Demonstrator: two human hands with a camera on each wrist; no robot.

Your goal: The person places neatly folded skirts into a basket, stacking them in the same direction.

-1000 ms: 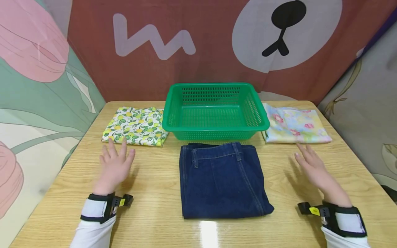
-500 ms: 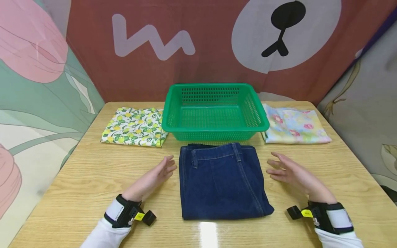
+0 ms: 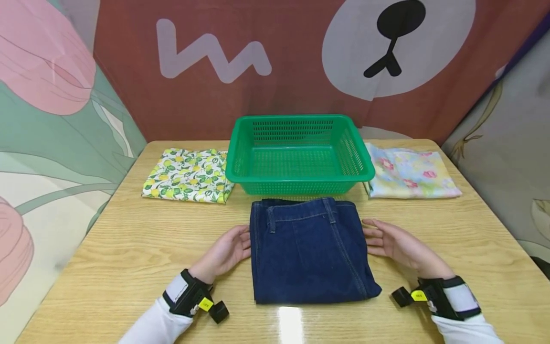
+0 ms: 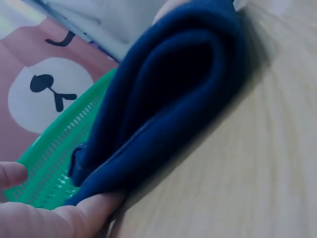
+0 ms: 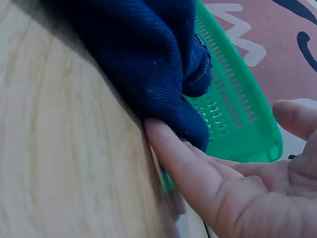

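Note:
Folded dark blue jeans lie on the table between my two hands, waistband toward the basket. My left hand is at their left edge, and its fingertips touch the denim. On the opposite edge my right hand touches the jeans with its fingertips. In the left wrist view the thumb stands apart from the layered fold of the jeans, with fingers low against the cloth. In the right wrist view a finger meets the lower edge of the denim, and the thumb is raised away from it.
Behind the jeans stands a green plastic basket. Left of it lies a folded lemon-print cloth, and right of it a folded pastel floral cloth. A brown printed curtain hangs behind the wooden table.
Both hands have come inward from the table's sides, low toward the jeans, and their fingertips now touch its left and right edges. The jeans, basket and cloths stay put.

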